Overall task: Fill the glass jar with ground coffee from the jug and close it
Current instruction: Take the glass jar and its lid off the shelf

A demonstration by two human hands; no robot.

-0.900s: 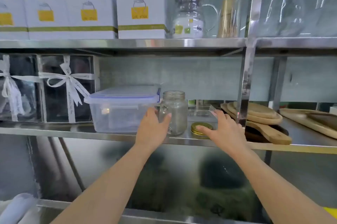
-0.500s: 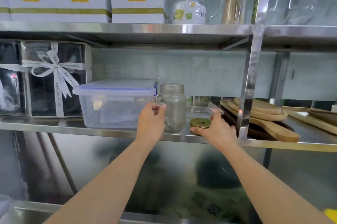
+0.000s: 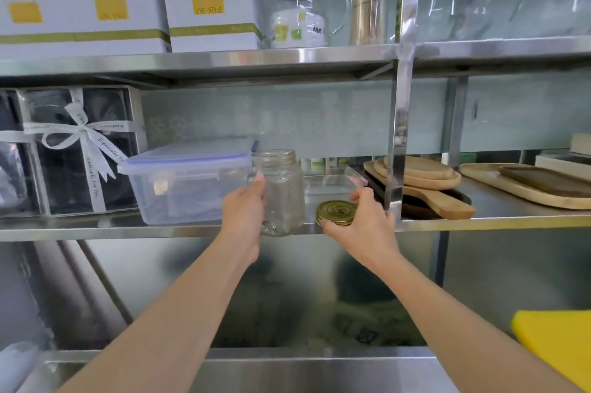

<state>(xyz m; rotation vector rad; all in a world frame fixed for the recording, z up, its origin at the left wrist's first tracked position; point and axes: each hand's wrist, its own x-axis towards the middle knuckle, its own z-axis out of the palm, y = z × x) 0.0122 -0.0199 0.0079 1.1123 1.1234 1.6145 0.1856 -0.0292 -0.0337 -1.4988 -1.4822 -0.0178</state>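
Retrieval of the container from storage. The empty glass jar [image 3: 281,194] stands upright at the front edge of the middle shelf [image 3: 96,228], just beside a lidded plastic box [image 3: 188,181] on its left. The left hand [image 3: 244,216] is wrapped around the jar's left side, fingers closed on the glass, a grip suited to lifting it clear without tipping. The gold lid [image 3: 336,213] is off the jar and near the same front edge, to the jar's right; the right hand [image 3: 364,223] pinches it by its rim between thumb and fingers, so that both parts can come down together. Wooden boards [image 3: 422,181] are stacked further right, beyond the shelf post [image 3: 396,136]. No jug of ground coffee can be identified here; filling and closing are judged not yet begun.
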